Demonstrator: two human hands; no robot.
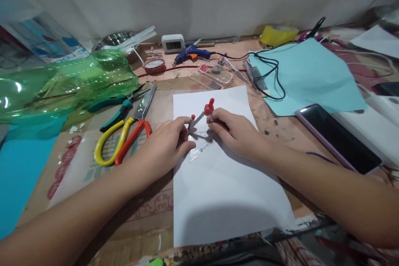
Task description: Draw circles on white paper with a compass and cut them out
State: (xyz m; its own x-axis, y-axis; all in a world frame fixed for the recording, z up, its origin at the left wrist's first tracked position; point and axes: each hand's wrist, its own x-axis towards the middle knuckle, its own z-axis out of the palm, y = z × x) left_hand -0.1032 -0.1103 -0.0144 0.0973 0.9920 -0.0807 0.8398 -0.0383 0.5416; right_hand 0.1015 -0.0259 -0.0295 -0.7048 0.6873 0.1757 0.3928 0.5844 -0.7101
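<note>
A drawing compass [209,109] with a red head and grey legs stands spread between my hands over a sheet of white paper [224,199]. My left hand [168,139] pinches the leg that carries a small red knob. With thumb and fingertips, my right hand [232,131] grips the other leg, just below the red head. Under the compass, a clear plastic set square [202,151] lies on the paper, partly covered by the fingers. Both leg tips are hard to make out.
Left of the paper lie yellow-and-red handled shears [124,143], green pliers [120,110] and a green plastic bottle [75,77]. Behind are a blue glue gun [195,53], an open clear case [215,74] and a white digital clock [173,44]. Blue paper [308,72] and a phone [338,138] lie to the right.
</note>
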